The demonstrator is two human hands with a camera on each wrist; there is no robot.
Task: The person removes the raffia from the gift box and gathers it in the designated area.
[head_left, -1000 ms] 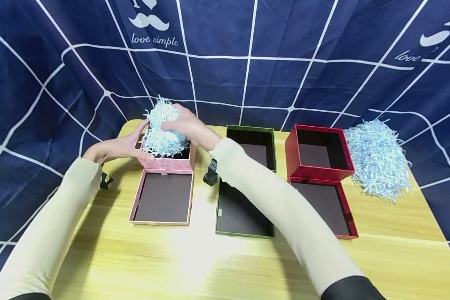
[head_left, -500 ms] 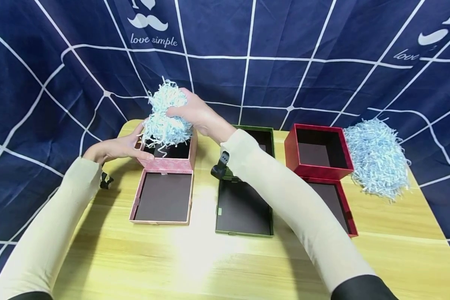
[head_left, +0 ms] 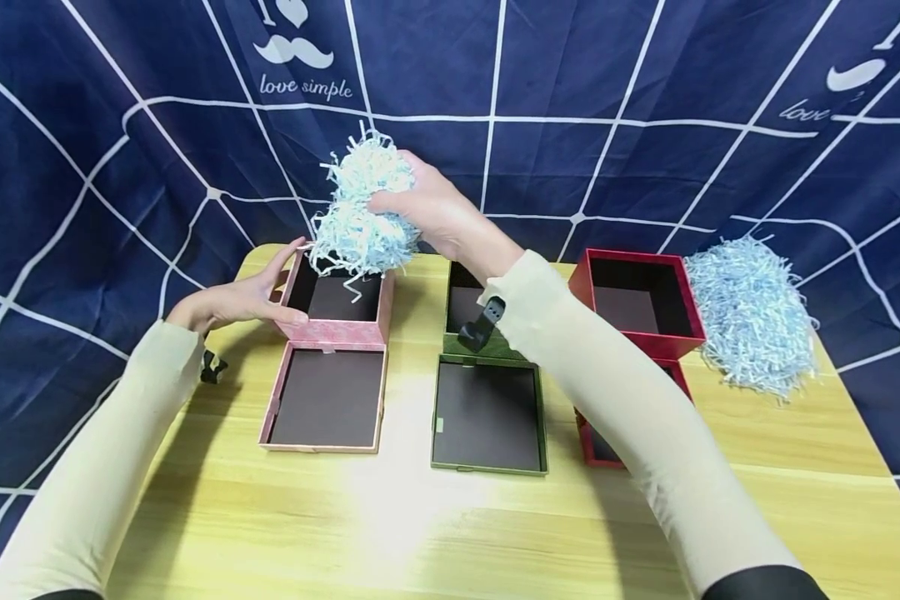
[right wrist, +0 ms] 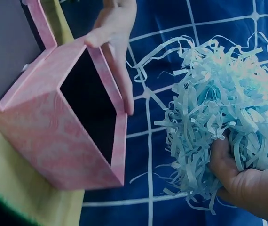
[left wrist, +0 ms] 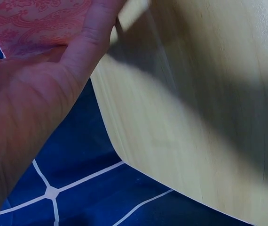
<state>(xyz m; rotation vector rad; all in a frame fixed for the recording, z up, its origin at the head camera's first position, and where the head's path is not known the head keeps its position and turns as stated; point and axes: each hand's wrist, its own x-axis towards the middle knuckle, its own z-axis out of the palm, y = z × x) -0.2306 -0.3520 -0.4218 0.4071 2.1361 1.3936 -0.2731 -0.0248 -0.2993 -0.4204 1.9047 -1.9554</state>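
My right hand (head_left: pixel 442 208) grips a bunch of pale blue shredded paper (head_left: pixel 367 208), raised above and to the right of the open pink box (head_left: pixel 337 332). Loose strands hang from the bunch over the box's back rim. In the right wrist view the thumb (right wrist: pixel 223 162) presses into the shredded paper (right wrist: pixel 228 103); the other fingers are mostly hidden. My left hand (head_left: pixel 247 298) rests against the pink box's left side, fingers straight, thumb at the front corner. The left wrist view shows this hand (left wrist: pixel 35 99) beside the box's patterned wall (left wrist: pixel 44 23).
In front of the pink box lies its dark-lined lid (head_left: pixel 326 396). A green box (head_left: pixel 461 342) with its lid (head_left: pixel 487 417) stands in the middle, partly behind my right arm. Farther right are a red box (head_left: pixel 645 343) and a pile of blue shredded paper (head_left: pixel 753 317) on the wooden table (head_left: pixel 330 525).
My right hand has lifted the shredded paper up out of the pink box and moved it right. The dark inside of the box now shows. My left hand has stayed on the box.
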